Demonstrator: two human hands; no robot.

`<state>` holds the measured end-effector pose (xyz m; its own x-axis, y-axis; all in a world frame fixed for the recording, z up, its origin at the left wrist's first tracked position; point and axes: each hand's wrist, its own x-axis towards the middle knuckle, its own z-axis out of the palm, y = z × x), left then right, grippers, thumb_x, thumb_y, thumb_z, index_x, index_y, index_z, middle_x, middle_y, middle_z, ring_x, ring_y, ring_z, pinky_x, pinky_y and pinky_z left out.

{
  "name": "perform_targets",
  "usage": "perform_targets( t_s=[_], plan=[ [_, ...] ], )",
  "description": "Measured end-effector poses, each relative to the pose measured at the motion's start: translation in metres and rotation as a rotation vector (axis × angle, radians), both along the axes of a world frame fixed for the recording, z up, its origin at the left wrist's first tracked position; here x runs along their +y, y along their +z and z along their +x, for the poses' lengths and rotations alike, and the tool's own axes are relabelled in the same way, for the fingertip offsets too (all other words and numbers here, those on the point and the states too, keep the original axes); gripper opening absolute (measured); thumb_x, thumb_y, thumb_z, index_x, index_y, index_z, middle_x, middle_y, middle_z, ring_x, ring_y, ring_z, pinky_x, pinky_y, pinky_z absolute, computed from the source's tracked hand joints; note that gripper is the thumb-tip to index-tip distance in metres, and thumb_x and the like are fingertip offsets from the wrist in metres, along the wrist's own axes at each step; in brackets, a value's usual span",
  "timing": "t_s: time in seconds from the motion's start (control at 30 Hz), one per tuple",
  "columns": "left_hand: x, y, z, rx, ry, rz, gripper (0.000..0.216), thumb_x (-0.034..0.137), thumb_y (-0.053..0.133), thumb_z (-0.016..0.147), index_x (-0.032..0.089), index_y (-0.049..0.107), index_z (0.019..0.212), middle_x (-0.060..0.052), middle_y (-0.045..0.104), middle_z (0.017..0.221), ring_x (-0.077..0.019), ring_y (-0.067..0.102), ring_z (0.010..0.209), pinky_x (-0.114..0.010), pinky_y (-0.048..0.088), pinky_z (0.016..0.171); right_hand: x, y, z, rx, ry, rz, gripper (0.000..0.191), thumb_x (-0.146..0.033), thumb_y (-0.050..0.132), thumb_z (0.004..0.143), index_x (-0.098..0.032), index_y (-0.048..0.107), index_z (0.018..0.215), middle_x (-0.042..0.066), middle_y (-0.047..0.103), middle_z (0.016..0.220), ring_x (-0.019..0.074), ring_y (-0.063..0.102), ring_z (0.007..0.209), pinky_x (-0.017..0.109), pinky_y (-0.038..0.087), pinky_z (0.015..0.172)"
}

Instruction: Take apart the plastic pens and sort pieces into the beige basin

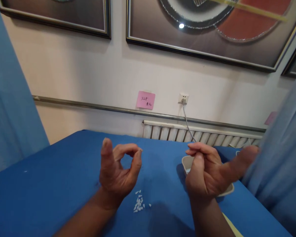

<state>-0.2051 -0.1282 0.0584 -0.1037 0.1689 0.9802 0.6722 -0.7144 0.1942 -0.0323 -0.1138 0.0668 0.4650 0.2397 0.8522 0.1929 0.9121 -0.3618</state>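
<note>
My left hand [120,171] is raised over the blue-covered table [71,184], its thumb and a finger bent into a ring with the tips meeting. Another of its digits points up. Anything between those tips is too small to make out. Level with it on the other side, my right hand [207,174] has its thumb pressed against bent fingers, while one digit sticks out to the right. What that pinch may hold is hidden. Several small white pieces [138,204] lie in a loose heap between my forearms. Behind my right hand stands a pale tray [229,191], mostly covered from view.
A yellow item [233,227] shows beside my right forearm. Blue curtains hang at left [12,85] and right [278,148]. Along the wall run a metal rail [101,107] and a radiator [172,131]. A cord [187,121] drops from the socket [184,98].
</note>
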Motion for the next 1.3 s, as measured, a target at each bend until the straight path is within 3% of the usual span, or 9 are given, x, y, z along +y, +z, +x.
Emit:
perform_targets(
  t_s=[0.13,0.23,0.47,1.0,1.3],
  plan=[
    [0.039,-0.009,-0.02,-0.069,0.135,-0.311,0.081,0.02,0.057,0.082,0.023,0.007,0.146,0.002,0.063,0.077,-0.0118,0.058,0.064,-0.027,0.052,0.068,0.049,-0.015,0.014,-0.017,-0.065,-0.147,0.084,-0.007,0.044,0.079,-0.028,-0.001,0.147,-0.002,0.058,0.08,0.0132,0.057,0.066,0.032,0.051,0.068],
    [0.053,-0.011,-0.027,-0.109,0.176,-0.481,0.084,0.021,0.058,0.081,0.023,0.006,0.147,0.003,0.064,0.075,-0.0104,0.057,0.06,-0.025,0.051,0.066,0.071,-0.024,0.018,-0.039,-0.106,-0.301,0.083,-0.008,0.042,0.077,-0.025,0.001,0.148,-0.003,0.058,0.076,0.0103,0.056,0.058,0.027,0.05,0.065],
    [0.042,-0.01,-0.017,-0.095,0.122,-0.38,0.086,0.02,0.059,0.08,0.025,0.006,0.147,0.001,0.066,0.078,-0.012,0.057,0.062,-0.027,0.051,0.067,0.07,-0.026,0.016,-0.043,-0.095,-0.29,0.084,-0.008,0.041,0.076,-0.026,0.003,0.148,-0.001,0.06,0.077,0.0106,0.056,0.056,0.026,0.05,0.062],
    [0.043,-0.012,-0.017,-0.064,0.1,-0.454,0.08,0.022,0.057,0.082,0.022,0.01,0.147,0.003,0.064,0.075,-0.0107,0.057,0.062,-0.026,0.051,0.069,0.073,-0.033,0.008,-0.089,-0.005,-0.356,0.08,-0.01,0.042,0.076,-0.023,0.008,0.148,-0.002,0.061,0.074,0.0111,0.058,0.057,0.027,0.05,0.064],
    [0.045,-0.016,-0.013,-0.046,0.061,-0.515,0.079,0.023,0.056,0.082,0.022,0.01,0.147,0.004,0.063,0.076,-0.0096,0.056,0.062,-0.023,0.05,0.068,0.073,-0.039,-0.005,-0.062,0.18,-0.414,0.074,-0.011,0.042,0.078,-0.024,0.016,0.146,-0.003,0.06,0.074,0.0096,0.055,0.056,0.026,0.049,0.063]
  ],
)
